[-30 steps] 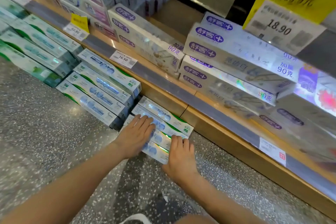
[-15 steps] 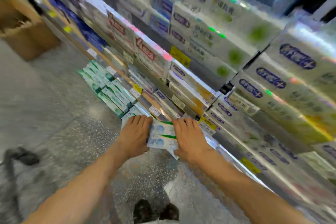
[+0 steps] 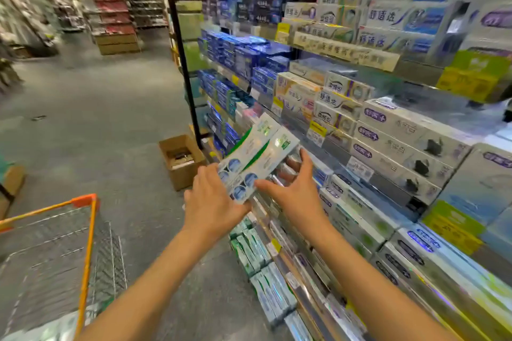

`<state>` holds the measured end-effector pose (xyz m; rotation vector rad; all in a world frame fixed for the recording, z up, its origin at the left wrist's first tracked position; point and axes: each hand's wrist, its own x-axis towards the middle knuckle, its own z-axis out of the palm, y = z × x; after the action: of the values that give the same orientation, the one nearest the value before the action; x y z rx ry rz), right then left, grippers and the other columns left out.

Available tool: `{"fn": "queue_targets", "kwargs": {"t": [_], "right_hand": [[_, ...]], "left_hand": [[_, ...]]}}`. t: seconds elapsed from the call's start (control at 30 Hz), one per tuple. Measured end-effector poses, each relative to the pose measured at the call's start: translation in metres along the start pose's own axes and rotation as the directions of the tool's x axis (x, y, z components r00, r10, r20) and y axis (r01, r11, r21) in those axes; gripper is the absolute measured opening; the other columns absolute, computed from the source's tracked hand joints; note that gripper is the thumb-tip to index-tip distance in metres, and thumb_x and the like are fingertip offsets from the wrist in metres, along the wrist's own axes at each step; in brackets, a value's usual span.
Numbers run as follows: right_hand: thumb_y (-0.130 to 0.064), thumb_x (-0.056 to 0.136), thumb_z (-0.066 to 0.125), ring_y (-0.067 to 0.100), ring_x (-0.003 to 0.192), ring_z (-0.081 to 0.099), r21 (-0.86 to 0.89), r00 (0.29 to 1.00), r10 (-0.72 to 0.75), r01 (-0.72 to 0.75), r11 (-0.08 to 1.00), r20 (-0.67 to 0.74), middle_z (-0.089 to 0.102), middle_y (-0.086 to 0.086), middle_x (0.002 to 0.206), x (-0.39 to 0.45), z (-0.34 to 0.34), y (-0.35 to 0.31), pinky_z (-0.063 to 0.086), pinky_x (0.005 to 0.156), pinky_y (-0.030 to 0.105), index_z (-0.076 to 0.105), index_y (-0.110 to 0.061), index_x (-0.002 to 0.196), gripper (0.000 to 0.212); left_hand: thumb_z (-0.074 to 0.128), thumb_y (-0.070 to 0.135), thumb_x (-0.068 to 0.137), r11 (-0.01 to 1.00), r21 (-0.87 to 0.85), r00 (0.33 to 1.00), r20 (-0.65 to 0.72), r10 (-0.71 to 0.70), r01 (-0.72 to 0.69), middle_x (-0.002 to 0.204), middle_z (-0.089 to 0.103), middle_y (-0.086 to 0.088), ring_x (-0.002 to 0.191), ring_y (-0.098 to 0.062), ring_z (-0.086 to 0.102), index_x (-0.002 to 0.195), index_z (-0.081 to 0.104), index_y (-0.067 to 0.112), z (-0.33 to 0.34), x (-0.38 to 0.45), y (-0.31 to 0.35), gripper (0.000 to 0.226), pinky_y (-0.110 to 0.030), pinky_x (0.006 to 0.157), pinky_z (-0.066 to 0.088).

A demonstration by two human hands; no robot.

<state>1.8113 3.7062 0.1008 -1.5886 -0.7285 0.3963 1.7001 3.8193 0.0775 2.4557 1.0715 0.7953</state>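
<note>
Probably light, stiff and slick, the two toothpaste boxes (image 3: 260,155) are gripped together at their near ends, left hand (image 3: 213,202) at 7 o'clock, right hand (image 3: 295,191) fingers (image 3: 306,160) pinching at 4 o'clock.

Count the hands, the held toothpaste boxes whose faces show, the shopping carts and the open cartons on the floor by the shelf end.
Hands: 2 (left hand, right hand)
Toothpaste boxes, held, faces showing: 2
Shopping cart: 1
Open carton: 1
Total: 6
</note>
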Motion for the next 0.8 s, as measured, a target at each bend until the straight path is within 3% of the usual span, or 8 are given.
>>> {"fn": "queue_targets", "kwargs": {"t": [0.03,0.17,0.3,0.4,0.47,0.57,0.7,0.8], "right_hand": [[-0.019,0.070,0.083,0.001,0.109,0.056,0.107,0.999,-0.005,0.001,0.994,0.044,0.052,-0.012,0.125,-0.003,0.013,-0.021,0.052,0.087,0.019,0.022,-0.027,0.135,0.089],[0.000,0.070,0.079,0.016,0.100,0.064,0.361,0.994,-0.068,0.032,0.932,0.089,0.062,0.004,0.114,-0.024,0.074,-0.078,0.053,0.090,0.036,0.035,-0.019,0.118,0.068],[0.006,0.069,0.076,0.019,0.098,0.064,0.413,0.976,-0.188,0.128,0.902,0.108,0.062,0.007,0.109,-0.064,0.132,-0.114,0.053,0.089,0.037,0.039,-0.013,0.109,0.058],[0.010,0.069,0.075,0.012,0.089,0.066,0.412,0.950,-0.259,0.168,0.895,0.175,0.064,0.004,0.102,-0.091,0.172,-0.133,0.055,0.084,0.033,0.045,-0.020,0.099,0.052],[0.008,0.071,0.074,0.019,0.093,0.067,0.447,0.933,-0.243,0.105,0.888,0.264,0.065,0.009,0.106,-0.108,0.195,-0.147,0.056,0.084,0.039,0.047,-0.022,0.098,0.049],[-0.002,0.074,0.075,0.021,0.091,0.068,0.424,0.881,-0.176,-0.031,0.905,0.440,0.067,0.004,0.102,-0.122,0.233,-0.159,0.057,0.080,0.046,0.050,-0.023,0.099,0.041],[-0.023,0.065,0.083,0.023,0.099,0.065,0.284,0.747,-0.074,-0.158,0.946,0.660,0.063,0.003,0.115,-0.152,0.319,-0.162,0.056,0.083,0.047,0.050,-0.022,0.119,0.064],[-0.036,0.051,0.085,0.028,0.108,0.062,0.204,0.682,0.009,-0.231,0.951,0.731,0.058,0.006,0.128,-0.192,0.396,-0.159,0.053,0.089,0.049,0.042,-0.019,0.135,0.096]], "left_hand": [[0.059,0.060,0.060,1.000,-0.019,0.999,-0.049,-0.007,0.007,0.119,0.043,-0.004,0.115,-0.028,0.044,0.132,0.038,0.015,-0.018,0.000,0.006,0.087,-0.048,0.089,0.041],[0.060,0.051,0.068,0.993,-0.112,0.967,-0.249,-0.058,0.031,0.119,0.040,-0.002,0.115,-0.027,0.046,0.133,0.036,0.014,-0.079,-0.020,0.012,0.078,-0.045,0.087,0.043],[0.050,0.050,0.061,0.971,-0.217,0.929,-0.329,-0.167,0.098,0.117,0.039,-0.003,0.116,-0.029,0.046,0.133,0.035,0.010,-0.135,-0.059,-0.013,0.084,-0.039,0.089,0.041],[0.058,0.049,0.054,0.953,-0.272,0.931,-0.294,-0.216,0.135,0.111,0.035,0.003,0.114,-0.026,0.049,0.128,0.033,0.011,-0.180,-0.089,-0.042,0.088,-0.032,0.081,0.040],[0.064,0.062,0.047,0.933,-0.335,0.954,-0.217,-0.209,0.128,0.116,0.039,0.003,0.111,-0.017,0.051,0.124,0.031,0.019,-0.213,-0.107,-0.066,0.094,-0.032,0.085,0.046],[0.079,0.066,0.054,0.851,-0.498,0.961,-0.111,-0.252,0.165,0.113,0.047,0.008,0.098,0.000,0.053,0.108,0.035,0.031,-0.261,-0.126,-0.115,0.077,-0.012,0.076,0.045],[0.075,0.047,0.063,0.731,-0.645,0.941,-0.053,-0.335,0.224,0.115,0.058,0.014,0.099,0.001,0.061,0.121,0.043,0.029,-0.304,-0.155,-0.197,0.068,-0.022,0.081,0.052],[0.075,0.030,0.073,0.716,-0.672,0.946,-0.072,-0.317,0.189,0.107,0.069,0.017,0.098,0.001,0.064,0.116,0.055,0.028,-0.328,-0.182,-0.266,0.048,-0.016,0.077,0.050]]}}
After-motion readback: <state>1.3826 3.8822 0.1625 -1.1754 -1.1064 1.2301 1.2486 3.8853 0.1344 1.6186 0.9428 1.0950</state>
